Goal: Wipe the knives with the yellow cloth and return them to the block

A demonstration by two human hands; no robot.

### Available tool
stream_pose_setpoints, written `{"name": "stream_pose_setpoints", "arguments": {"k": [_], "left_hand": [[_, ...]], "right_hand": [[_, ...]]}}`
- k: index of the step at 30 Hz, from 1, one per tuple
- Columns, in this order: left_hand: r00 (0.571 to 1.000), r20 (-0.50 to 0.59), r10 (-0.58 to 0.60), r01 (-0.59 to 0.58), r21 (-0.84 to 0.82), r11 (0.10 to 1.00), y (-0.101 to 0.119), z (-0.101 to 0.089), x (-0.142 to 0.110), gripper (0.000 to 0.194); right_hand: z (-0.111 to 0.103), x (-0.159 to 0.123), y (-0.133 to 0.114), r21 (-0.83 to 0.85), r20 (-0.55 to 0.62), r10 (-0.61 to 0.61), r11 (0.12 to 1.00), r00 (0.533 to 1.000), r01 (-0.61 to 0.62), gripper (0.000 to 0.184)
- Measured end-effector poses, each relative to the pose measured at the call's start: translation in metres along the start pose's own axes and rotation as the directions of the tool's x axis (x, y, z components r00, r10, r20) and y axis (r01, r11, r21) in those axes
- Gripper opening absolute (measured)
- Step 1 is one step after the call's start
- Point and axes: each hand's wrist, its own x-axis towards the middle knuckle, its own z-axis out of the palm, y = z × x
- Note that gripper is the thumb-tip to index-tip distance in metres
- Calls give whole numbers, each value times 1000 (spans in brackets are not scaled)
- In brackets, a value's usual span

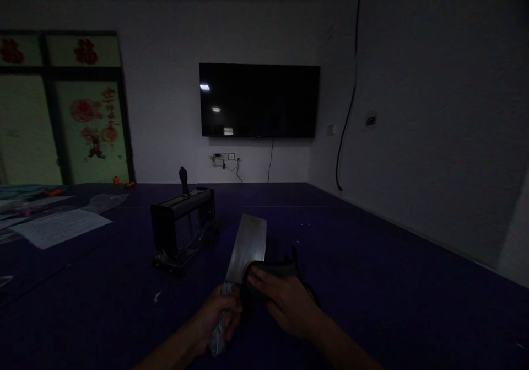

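My left hand [221, 312] is wrapped round the pale, mottled handle of a cleaver [249, 243]. Its broad grey blade points up and away from me, over the dark blue surface. Against the right side of the blade, near the handle, my right hand [291, 301] presses a dark cloth [279, 269] with a yellowish edge. The fingers of that hand lie closed over the cloth, and part of it is hidden beneath them. Just left of the cleaver stands a black, open-framed rack [182, 226] with a dark handle [183, 180] sticking up from its top.
Papers [61, 226] and clear plastic [105, 202] lie at the left, with small orange items [124, 182] behind them. A small white scrap [157, 296] is near the rack. A television [260, 100] hangs on the far wall; a black cable [351, 105] dangles at the right. The light is dim.
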Motion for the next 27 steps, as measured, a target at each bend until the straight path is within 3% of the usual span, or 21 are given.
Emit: {"name": "stream_pose_setpoints", "arguments": {"k": [9, 16, 21, 27], "left_hand": [[997, 47, -56, 54, 39, 998, 6, 9, -9, 11], [995, 57, -78, 74, 65, 995, 1, 5, -6, 14], [992, 83, -92, 83, 106, 991, 3, 5, -7, 16], [968, 162, -192, 154, 221, 963, 11, 5, -5, 18]], "right_hand": [[3, 0, 4, -26, -49, 66, 997, 997, -67, 71], [6, 3, 5, -61, -109, 161, 984, 981, -168, 71], [11, 3, 11, -110, -174, 220, 964, 960, -241, 67], [12, 3, 21, -123, -286, 292, 933, 913, -338, 62]]}}
